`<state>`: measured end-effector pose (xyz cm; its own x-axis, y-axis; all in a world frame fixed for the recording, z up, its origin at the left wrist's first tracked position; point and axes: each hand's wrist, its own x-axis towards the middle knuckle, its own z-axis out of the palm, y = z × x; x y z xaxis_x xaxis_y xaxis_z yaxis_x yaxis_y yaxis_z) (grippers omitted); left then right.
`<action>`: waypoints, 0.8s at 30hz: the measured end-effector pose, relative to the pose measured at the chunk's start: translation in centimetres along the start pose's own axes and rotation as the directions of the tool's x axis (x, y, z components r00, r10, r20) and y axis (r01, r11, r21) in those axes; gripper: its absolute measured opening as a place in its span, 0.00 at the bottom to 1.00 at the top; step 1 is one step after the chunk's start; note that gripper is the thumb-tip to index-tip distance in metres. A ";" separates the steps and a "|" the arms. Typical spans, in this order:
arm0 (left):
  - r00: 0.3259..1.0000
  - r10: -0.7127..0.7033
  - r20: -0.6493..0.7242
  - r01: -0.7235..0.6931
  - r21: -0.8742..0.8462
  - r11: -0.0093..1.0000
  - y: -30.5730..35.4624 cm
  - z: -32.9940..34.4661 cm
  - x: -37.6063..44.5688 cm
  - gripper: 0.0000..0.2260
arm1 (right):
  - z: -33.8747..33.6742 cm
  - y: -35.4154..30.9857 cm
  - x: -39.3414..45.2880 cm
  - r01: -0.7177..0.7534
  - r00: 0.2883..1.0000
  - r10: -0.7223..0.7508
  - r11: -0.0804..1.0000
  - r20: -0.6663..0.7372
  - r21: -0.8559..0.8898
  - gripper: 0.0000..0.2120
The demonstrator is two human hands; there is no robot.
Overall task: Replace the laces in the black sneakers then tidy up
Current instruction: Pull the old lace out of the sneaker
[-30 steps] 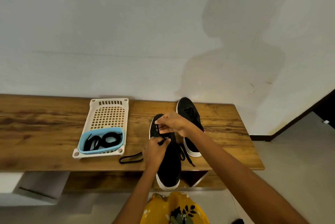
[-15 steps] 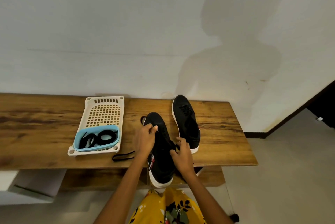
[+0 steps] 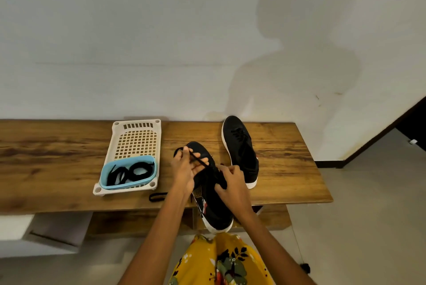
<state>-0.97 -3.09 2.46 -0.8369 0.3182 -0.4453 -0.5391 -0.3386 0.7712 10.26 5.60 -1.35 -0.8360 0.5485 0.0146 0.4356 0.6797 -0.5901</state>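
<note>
Pale wall (image 3: 161, 31) rises behind a long wooden bench (image 3: 57, 169). On it a cream tray (image 3: 136, 139) holds a blue tub (image 3: 105, 178) of coiled black laces (image 3: 138, 170). One sneaker (image 3: 242, 151) lies at the back; the nearer sneaker (image 3: 214, 206) overhangs the front edge (heel toward the person). Left hand (image 3: 184, 169) pinches a lace (image 3: 198, 160); right hand (image 3: 230, 181) grips the shoe's lacing.

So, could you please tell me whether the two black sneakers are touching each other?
Apart. The head view shows bare bench wood between the near sneaker and the far sneaker.
</note>
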 end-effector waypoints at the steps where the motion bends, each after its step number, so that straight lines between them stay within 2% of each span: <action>1: 1.000 -0.003 0.022 0.004 -0.012 1.000 -0.2 0.3 -0.2 0.09 | -0.1 -0.1 0.4 0.044 0.999 -0.044 0.997 0.002 -0.056 0.20; 5: 0.999 0.021 0.042 -0.018 -0.066 0.998 -1.1 -0.1 -0.3 0.08 | -0.7 -0.1 1.4 0.198 0.980 -0.200 0.957 0.010 -0.210 0.15; 8: 0.997 0.027 0.077 -0.020 -0.086 0.996 -2.2 -0.6 -0.5 0.07 | -0.7 -0.5 1.7 0.330 0.940 -0.341 0.891 0.020 -0.313 0.11; 12: 0.991 0.060 0.121 -0.041 -0.153 0.987 -2.8 -1.0 -0.4 0.07 | -0.6 -0.8 2.6 0.427 0.897 -0.440 0.830 0.049 -0.360 0.07; 14: 0.985 0.089 0.151 -0.082 -0.051 0.995 -3.2 -1.3 -0.3 0.11 | -0.9 -1.0 3.1 0.427 0.903 -0.419 0.856 0.094 -0.291 0.09; 17: 0.960 0.093 0.263 -0.169 0.285 0.944 -4.6 -2.2 -0.3 0.17 | -1.8 -1.3 3.8 0.244 0.962 -0.232 0.967 0.147 -0.072 0.07; 20: 0.932 0.042 0.360 -0.210 0.442 0.872 -5.1 -3.0 0.1 0.12 | -3.0 -2.2 4.3 0.135 0.972 -0.141 0.990 0.188 0.045 0.05; 22: 0.904 0.043 0.426 -0.283 0.521 0.806 -5.1 -3.1 0.1 0.13 | -4.2 -3.7 4.7 0.104 0.979 -0.126 0.985 0.162 0.138 0.06; 24: 0.875 0.078 0.477 -0.373 0.564 0.737 -5.4 -3.1 0.2 0.09 | -5.7 -5.8 5.4 0.076 0.989 -0.104 0.967 0.101 0.243 0.07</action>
<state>1.49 -3.93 -3.15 -0.7291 0.6750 -0.1127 -0.0314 0.1315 0.9908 5.09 7.40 6.75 -0.9061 0.4231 -0.0060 0.2763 0.5807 -0.7658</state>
